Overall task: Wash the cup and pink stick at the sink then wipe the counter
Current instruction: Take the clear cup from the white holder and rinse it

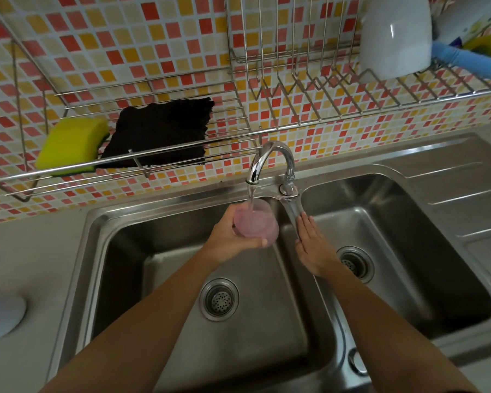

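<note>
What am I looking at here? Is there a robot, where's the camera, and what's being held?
There is no robot. These are a person's two bare hands, and the single picture comes from a wide-angle camera worn on the head, looking forward and down.

The left hand grips a pinkish cup under water running from the faucet. The right hand holds nothing; its straight fingers lie against the faucet's lever.

Below is a steel two-basin sink. On the tiled wall, a wire rack carries a yellow sponge, a black cloth and, at the right, a white mug. The pink stick is not in view.
</note>
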Tool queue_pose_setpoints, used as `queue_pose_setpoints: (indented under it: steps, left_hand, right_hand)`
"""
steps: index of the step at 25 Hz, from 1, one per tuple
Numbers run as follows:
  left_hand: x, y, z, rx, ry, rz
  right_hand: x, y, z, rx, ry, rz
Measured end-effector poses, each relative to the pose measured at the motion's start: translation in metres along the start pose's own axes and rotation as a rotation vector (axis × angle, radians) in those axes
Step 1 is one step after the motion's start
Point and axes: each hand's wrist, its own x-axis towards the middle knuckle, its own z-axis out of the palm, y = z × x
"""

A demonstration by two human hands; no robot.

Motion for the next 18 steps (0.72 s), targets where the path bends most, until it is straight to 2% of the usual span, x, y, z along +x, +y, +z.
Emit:
queue_pose_setpoints:
  steps: [3, 6, 8, 10, 14, 16, 18]
  left_hand:
    - [0.001, -0.001, -0.002, 0.009, -0.017, -0.006]
    - [0.000, -0.002, -0.006, 0.023, -0.038, -0.014]
    - [0.000, -0.002, -0.008, 0.026, -0.028, -0.008]
    - [0.002, 0.000, -0.009, 0.024, -0.023, -0.007]
    - [0.003, 0.005, -0.011, 0.010, -0.020, 0.006]
    - [0.002, 0.007, -0.009, 0.007, 0.008, 0.011]
    - [0.003, 0.008, -0.009, 0.029, 0.020, 0.021]
  right_hand:
    - [0.000, 0.000, 0.000, 0.159, 0.068, 0.017]
    - [0.007, -0.010, -0.006, 0.419, 0.338, 0.081]
    - [0.022, -0.017, -0.019, 0.437, 0.425, 0.075]
    - [0.039, -0.023, -0.033, 0.365, 0.366, -0.024]
    - [0.063, -0.030, -0.048, 0.057, 0.184, -0.149]
    - [0.068, -0.035, -0.050, 0.024, 0.222, -0.117]
    - [0.071, -0.037, -0.051, 0.071, 0.262, 0.024]
